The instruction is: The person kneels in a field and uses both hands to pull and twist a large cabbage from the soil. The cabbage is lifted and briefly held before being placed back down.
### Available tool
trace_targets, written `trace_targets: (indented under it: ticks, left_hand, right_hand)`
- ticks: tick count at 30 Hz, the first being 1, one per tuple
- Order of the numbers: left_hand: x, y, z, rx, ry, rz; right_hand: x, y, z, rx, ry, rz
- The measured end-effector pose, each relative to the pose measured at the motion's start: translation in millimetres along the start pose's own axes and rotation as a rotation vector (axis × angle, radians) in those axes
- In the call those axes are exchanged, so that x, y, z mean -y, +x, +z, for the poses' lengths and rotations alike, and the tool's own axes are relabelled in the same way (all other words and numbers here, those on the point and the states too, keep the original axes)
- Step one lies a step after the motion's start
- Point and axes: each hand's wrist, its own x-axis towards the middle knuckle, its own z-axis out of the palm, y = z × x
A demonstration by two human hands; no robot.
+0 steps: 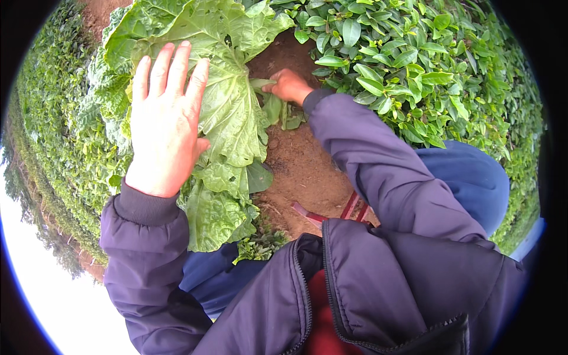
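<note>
A large leafy green vegetable plant (226,88) with broad, crinkled leaves, a few with small holes, spreads before me. My left hand (168,115) lies flat against or just over its leaves, palm down, fingers apart, gripping nothing. To its right, near the bare soil, my right hand (288,86) has its fingers closed on a pale leaf stalk (262,83) at the plant's side. Below that hand, smaller leaves (290,120) hang close to the ground. Whether the stalk is still joined to the plant cannot be told.
Dense green bushes (399,66) rise on the right, and another leafy hedge (57,124) runs along the left. Reddish-brown soil (297,164) lies between. Red bars (350,206) of some object show near my jacket, between my knees.
</note>
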Motion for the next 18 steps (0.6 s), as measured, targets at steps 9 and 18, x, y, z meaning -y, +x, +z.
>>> trace_targets:
  ticks: [9,18]
  left_hand:
    - [3,-1,5,-0.069,-0.036,0.018]
    - [1,-7,4,-0.043,-0.029,0.004]
  right_hand:
    - [-23,61,-66,-0.474,-0.163,-0.102]
    - [-26,-33,-5,-0.263,0.403,0.133]
